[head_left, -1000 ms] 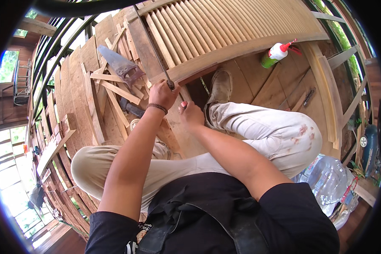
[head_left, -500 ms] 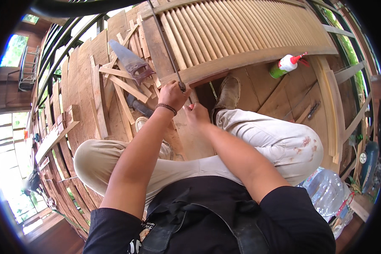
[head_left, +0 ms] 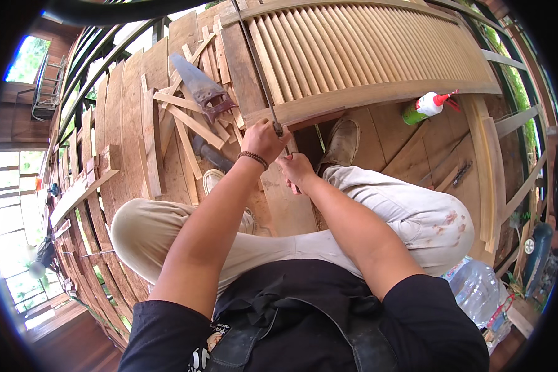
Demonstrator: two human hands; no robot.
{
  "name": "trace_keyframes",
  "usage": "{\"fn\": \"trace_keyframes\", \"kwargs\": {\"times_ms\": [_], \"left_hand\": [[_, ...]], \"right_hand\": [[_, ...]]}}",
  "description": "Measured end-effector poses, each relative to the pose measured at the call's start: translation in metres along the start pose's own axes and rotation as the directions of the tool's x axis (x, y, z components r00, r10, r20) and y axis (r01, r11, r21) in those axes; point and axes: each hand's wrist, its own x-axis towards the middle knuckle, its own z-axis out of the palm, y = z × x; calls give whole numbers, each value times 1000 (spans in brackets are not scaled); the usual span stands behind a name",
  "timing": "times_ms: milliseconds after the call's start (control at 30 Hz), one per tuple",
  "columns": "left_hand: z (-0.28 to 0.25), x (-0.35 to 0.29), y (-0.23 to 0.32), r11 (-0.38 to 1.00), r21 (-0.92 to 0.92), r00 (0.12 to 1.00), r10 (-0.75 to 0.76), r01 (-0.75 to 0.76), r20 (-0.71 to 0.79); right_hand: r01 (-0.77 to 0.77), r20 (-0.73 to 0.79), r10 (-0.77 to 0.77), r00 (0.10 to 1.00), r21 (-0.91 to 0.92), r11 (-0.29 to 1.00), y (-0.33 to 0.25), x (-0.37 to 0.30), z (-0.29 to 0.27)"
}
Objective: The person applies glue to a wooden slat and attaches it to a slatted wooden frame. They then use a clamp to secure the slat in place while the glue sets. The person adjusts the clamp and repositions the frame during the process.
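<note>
A long dark bar clamp (head_left: 252,53) lies across the left end of a slatted wooden panel (head_left: 347,90), its near end between my hands. My left hand (head_left: 262,141), with a beaded bracelet at the wrist, is closed around the clamp by its dark jaw at the panel's near edge. Just nearer and to the right, my right hand (head_left: 296,172) is closed on the clamp's handle end, and a reddish bit of the handle shows below its fingers. My fingers hide most of the screw. Beneath the hands lies a wooden board (head_left: 286,208).
Left of the panel, a handsaw (head_left: 201,87) rests on loose wood strips (head_left: 195,124). A white-and-green glue bottle (head_left: 423,108) with a red tip lies to the right. Further right are long strips (head_left: 487,180) and a big clear plastic bottle (head_left: 474,288). My shoe (head_left: 341,144) is beside the clamp.
My right hand has turned at the handle end, its fingers now curled lower with the reddish part showing. My left hand stays at the jaw. The whole view has shifted slightly.
</note>
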Motion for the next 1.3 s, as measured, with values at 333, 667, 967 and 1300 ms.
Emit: {"fn": "trace_keyframes", "kwargs": {"times_ms": [333,667,967,1300], "left_hand": [[4,1,3,999,-21,999,30,-31,-26],[-3,1,5,998,-40,998,-38,41,52],[-19,-7,-5,998,-34,996,47,-44,75],[-33,118,-133,534,-428,661,-712,729,238]], "right_hand": [[-46,140,41,989,31,998,8,14,-7],[70,-179,-164,970,-439,896,-10,-12,-2],[211,-356,-472,806,-573,792,-18,-11,-21],[479,-113,-724,681,-679,557,-214,86,-100]]}}
